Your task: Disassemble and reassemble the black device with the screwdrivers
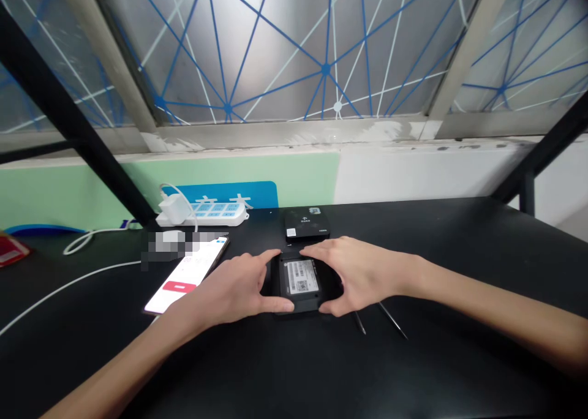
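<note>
Left hand (234,290) and right hand (362,278) clamped on opposite edges of a flat black box (299,296), fingers curled over the rim, white label facing up between them. Matte casing, rounded corners. Just past the fingertips, a second black box (307,224). Beside the left hand, a lit phone (184,278); beyond it, a white power strip (202,214). Near the right hand, two thin black rods (392,320) lie on the dark table (436,241).

No text is readable; the black device's label (301,277) is too small.
</note>
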Demonstrator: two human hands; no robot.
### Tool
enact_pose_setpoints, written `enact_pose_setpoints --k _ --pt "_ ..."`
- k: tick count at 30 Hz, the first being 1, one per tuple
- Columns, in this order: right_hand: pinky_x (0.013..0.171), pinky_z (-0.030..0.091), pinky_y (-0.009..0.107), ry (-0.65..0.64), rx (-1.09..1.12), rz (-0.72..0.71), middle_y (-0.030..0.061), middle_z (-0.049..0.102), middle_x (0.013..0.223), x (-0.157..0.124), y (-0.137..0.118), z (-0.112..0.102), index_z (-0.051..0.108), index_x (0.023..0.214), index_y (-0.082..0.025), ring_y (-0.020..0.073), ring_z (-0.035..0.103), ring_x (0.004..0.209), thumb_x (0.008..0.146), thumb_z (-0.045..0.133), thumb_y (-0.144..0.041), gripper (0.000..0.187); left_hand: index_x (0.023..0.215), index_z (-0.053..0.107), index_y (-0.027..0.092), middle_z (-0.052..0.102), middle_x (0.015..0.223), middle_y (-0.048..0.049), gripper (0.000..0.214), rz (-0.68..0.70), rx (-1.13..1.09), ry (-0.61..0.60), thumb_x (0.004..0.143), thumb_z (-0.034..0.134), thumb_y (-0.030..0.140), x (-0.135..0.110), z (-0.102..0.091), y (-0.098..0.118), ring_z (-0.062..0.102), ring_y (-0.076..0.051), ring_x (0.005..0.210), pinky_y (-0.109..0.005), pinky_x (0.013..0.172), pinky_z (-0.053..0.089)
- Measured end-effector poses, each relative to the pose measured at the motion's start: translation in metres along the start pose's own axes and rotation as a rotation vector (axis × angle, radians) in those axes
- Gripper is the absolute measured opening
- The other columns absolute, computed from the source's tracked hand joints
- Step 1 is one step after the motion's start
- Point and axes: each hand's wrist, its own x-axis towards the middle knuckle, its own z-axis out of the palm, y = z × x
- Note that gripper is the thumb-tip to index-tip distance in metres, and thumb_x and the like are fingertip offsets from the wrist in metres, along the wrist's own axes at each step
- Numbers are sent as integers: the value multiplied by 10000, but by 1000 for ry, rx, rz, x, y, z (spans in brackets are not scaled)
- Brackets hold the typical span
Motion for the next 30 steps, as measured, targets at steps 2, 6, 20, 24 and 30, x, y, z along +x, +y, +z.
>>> enact_pose_setpoints --k 2,6,20,24,30 --pt "835 528 395 -13 17 9 161 693 1158 -1 3 -1 567 1305 -99 326 683 988 693 776 -514 769 1474 380 208 618 739 9 967 -6 -5 -18 743 535 822 1 0 1 566 -208 659 -261 535 314" --pt "791 538 392 -28 39 59 163 695 1172 -4 6 1 545 1341 -119 331 695 969 712 757 -581 809 1505 333 165 586 664 32 993 -20 14 -38 768 534 799 2 0 2 526 -191 597 -265 530 292" --pt "1046 461 500 -13 18 42 243 450 1460 -6 10 16 482 1415 -55 402 509 1296 744 733 -604 903 1533 281 164 559 648 22 1029 -20 51 -70 769 506 816 5 1 0 528 -246 751 -291 630 334" --pt "1049 462 471 5 18 47 234 511 1420 -5 11 14 508 1394 -55 382 542 1270 700 753 -628 932 1484 361 192 565 659 23 983 -28 18 -40 743 544 811 3 -1 0 545 -247 746 -286 607 327" --pt "1038 469 461 32 7 36 237 535 1399 -4 9 18 505 1395 -43 384 552 1258 689 729 -676 974 1453 361 213 548 647 44 952 -20 -21 -67 726 595 781 2 -5 -1 546 -218 661 -270 564 303"
